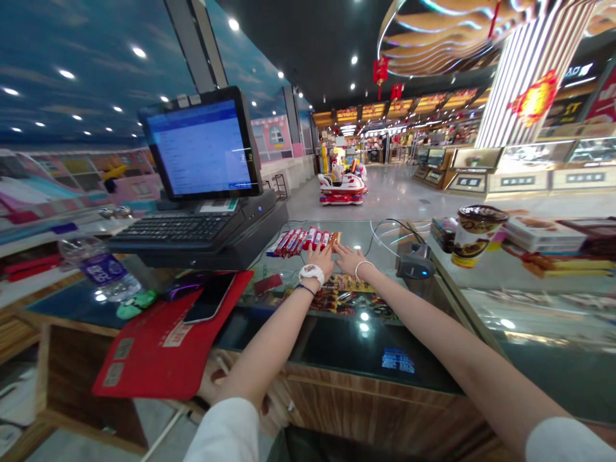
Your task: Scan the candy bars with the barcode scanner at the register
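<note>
Several wrapped candy bars (291, 242) lie side by side in a row on the glass counter (337, 340), mostly in red, white and blue wrappers. At the right end of the row is an orange-brown wrapped bar (335, 239). My left hand (319, 258), with a white watch (312, 276) on the wrist, reaches the near ends of the red bars, fingers stretched out. Just to its right, my right hand (350, 259) has its fingers extended by the orange-brown bar; whether they press on it is hard to see. A thin bracelet circles the right wrist.
To the left stand a monitor (205, 144), keyboard (168, 231), water bottle (103, 266) and a phone (210, 297) on a red mat (158, 359). A scanner (414, 264) with cables sits right of my hands. Beyond it are a Dove cup (474, 237) and boxes (543, 234).
</note>
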Demonstrator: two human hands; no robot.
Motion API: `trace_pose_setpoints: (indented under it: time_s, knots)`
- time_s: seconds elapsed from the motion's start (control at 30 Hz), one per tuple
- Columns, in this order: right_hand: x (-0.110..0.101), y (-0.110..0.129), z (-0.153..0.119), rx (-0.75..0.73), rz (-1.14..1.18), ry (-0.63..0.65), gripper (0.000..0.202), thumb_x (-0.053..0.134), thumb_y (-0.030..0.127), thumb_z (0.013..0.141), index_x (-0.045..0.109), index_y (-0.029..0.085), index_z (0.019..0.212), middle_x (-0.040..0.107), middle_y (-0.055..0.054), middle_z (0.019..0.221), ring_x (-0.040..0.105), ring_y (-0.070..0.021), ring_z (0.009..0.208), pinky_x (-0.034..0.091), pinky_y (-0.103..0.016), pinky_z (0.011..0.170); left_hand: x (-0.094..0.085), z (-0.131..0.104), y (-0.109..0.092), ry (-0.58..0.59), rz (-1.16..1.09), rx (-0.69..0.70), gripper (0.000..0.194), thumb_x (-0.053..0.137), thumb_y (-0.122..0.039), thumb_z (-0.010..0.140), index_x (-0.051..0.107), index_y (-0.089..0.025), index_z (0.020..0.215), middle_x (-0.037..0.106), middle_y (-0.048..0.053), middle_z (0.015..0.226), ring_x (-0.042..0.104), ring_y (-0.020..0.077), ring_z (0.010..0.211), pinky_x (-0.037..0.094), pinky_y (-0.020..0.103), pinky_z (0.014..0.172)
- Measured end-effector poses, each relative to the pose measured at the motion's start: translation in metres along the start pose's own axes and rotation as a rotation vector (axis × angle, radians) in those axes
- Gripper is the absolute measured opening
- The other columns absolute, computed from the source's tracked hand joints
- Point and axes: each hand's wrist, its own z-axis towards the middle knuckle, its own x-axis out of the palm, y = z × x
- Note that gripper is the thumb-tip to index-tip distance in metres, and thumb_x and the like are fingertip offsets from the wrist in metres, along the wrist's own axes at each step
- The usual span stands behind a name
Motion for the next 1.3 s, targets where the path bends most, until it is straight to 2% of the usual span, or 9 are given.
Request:
trace_pose_setpoints:
  time_s: [0.23,0.37,0.53,0.73,0.9,1.07,1.3]
  knots:
    - [0.000,0.001,-0.002,-0.007,-0.002,-0.023,0.065,0.032,0.031,0.097,0.016,0.025,0.160,0.015,-0.003,0.167,0.020,-0.0274,0.152,0.016,-0.058,0.122,0.009,0.005,0.001,-0.031,0.014,-0.020,0.052,0.035,-0.025,0.096,0.048,-0.015,0.146,0.048,0.009,0.152,0.032,0.0298,0.147,0.013,0.057,0.124]
    - [-0.001,0.002,-0.005,-0.006,-0.011,-0.044,0.064,0.032,0.031,0.097,0.019,0.022,0.159,0.018,-0.003,0.166,0.021,-0.0268,0.152,0.015,-0.057,0.122,0.006,0.002,0.000,-0.047,0.014,-0.013,0.052,0.036,-0.024,0.096,0.049,-0.015,0.145,0.049,0.011,0.151,0.033,0.0296,0.146,0.015,0.058,0.123]
    - [-0.001,0.002,-0.006,-0.014,-0.011,-0.047,0.063,0.032,0.031,0.098,0.019,0.026,0.159,0.018,-0.003,0.166,0.020,-0.0263,0.152,0.016,-0.057,0.122,0.001,-0.002,-0.002,-0.046,-0.008,-0.019,0.052,0.034,-0.023,0.095,0.049,-0.016,0.145,0.051,0.011,0.150,0.036,0.0296,0.144,0.015,0.059,0.123]
    - [-0.005,0.004,-0.016,-0.023,-0.004,-0.101,0.069,0.040,0.031,0.096,0.015,0.022,0.160,0.014,-0.005,0.167,0.016,-0.0272,0.153,0.018,-0.054,0.122,-0.006,-0.006,-0.003,0.002,-0.030,-0.056,0.058,0.036,-0.023,0.094,0.038,-0.017,0.152,0.039,0.009,0.158,0.027,0.0284,0.150,0.014,0.058,0.124]
    - [-0.019,0.006,-0.041,-0.051,0.006,-0.193,0.075,0.046,0.019,0.089,0.019,0.017,0.159,0.018,-0.009,0.166,0.019,-0.0277,0.152,0.023,-0.049,0.121,-0.020,-0.011,-0.007,-0.002,-0.043,-0.092,0.058,0.036,-0.023,0.094,0.038,-0.019,0.152,0.032,0.008,0.162,0.023,0.0282,0.151,0.013,0.058,0.124]
    - [-0.040,0.000,-0.074,-0.132,0.011,-0.282,0.077,0.047,0.016,0.084,0.023,0.008,0.157,0.022,-0.013,0.165,0.023,-0.0290,0.151,0.027,-0.046,0.121,-0.042,-0.017,-0.030,-0.083,-0.077,-0.068,0.057,0.032,-0.025,0.097,0.035,-0.020,0.153,0.031,0.006,0.163,0.022,0.0269,0.152,0.014,0.057,0.124]
    - [-0.066,-0.040,-0.124,-0.230,0.075,-0.423,0.074,0.049,0.019,0.082,0.032,0.011,0.154,0.033,-0.015,0.160,0.029,-0.0273,0.149,0.026,-0.049,0.122,-0.069,-0.027,-0.092,-0.136,-0.125,0.058,0.053,0.034,-0.031,0.099,0.040,-0.018,0.151,0.037,0.006,0.160,0.024,0.0278,0.151,0.014,0.055,0.125]
